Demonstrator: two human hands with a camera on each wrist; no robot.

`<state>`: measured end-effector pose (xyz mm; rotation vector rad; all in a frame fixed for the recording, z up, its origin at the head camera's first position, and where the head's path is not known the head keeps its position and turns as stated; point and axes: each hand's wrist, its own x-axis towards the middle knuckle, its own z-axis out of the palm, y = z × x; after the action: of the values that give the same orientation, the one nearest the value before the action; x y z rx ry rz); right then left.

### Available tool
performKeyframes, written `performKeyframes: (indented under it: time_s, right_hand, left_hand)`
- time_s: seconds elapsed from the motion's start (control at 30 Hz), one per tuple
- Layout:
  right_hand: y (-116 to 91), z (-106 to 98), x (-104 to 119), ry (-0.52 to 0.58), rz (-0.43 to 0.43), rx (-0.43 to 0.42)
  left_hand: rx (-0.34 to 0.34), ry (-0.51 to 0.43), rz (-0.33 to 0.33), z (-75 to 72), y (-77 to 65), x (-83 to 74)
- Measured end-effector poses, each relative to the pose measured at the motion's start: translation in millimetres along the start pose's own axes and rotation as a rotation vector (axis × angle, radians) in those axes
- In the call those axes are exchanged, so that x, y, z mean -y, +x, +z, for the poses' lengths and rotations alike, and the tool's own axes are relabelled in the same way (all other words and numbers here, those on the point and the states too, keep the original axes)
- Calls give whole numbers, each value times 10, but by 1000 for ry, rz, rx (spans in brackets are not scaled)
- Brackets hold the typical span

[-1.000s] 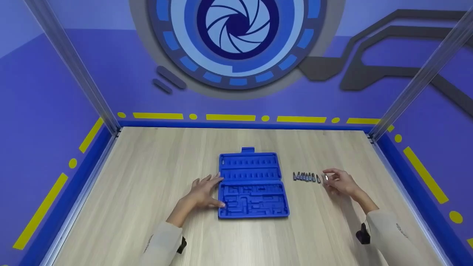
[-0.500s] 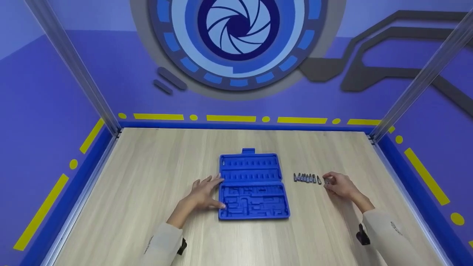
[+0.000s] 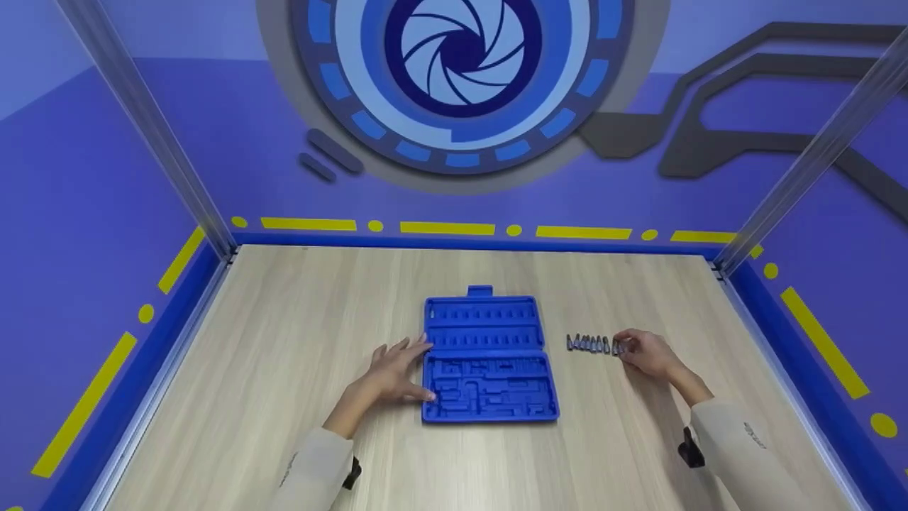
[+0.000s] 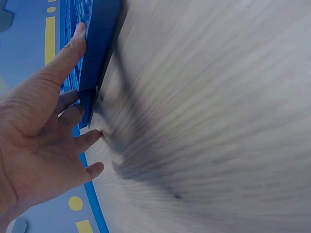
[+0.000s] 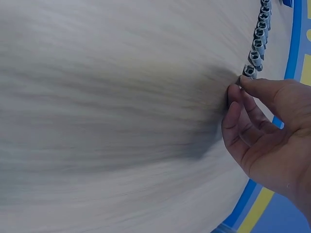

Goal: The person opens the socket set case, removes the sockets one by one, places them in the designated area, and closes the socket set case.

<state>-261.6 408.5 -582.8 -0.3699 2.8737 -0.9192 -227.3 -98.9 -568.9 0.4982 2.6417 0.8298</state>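
A blue plastic tool case (image 3: 489,419) lies unfolded on the wooden table, its moulded slots facing up. My left hand (image 3: 390,372) rests at its left side with fingers spread; in the left wrist view the thumb (image 4: 73,51) touches the case's edge (image 4: 99,43). To the right of the case stands a row of small metal bit sockets (image 3: 592,344), their square-holed ends showing in the right wrist view. My right hand (image 3: 650,355) pinches a bit socket (image 5: 249,72) at the row's near end between thumb and fingertips, which partly hide it.
The wooden table (image 3: 319,298) is enclosed by blue printed walls (image 3: 177,142) with yellow dashes. Metal posts (image 3: 816,156) rise at the back corners. The case's latch tab (image 3: 480,290) points toward the back wall.
My right hand has moved slightly left and lower, bringing the pinched bit socket up close to the end of the row. My left hand stays at the case.
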Motion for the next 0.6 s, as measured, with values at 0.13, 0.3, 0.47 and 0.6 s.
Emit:
performKeyframes:
  time_s: [0.13, 0.3, 0.47, 0.6]
  right_hand:
    - [3, 4, 13, -4, -13, 1]
    - [-16, -35, 37, 38, 0, 6]
    - [-32, -41, 41, 88, 36, 18]
    - [-39, -60, 28, 96, 37, 33]
  left_hand:
    - [3, 6, 5, -3, 1, 4]
    - [-2, 6, 10, -13, -1, 1]
    - [-4, 3, 14, -20, -9, -5]
    - [1, 3, 21, -15, -13, -11]
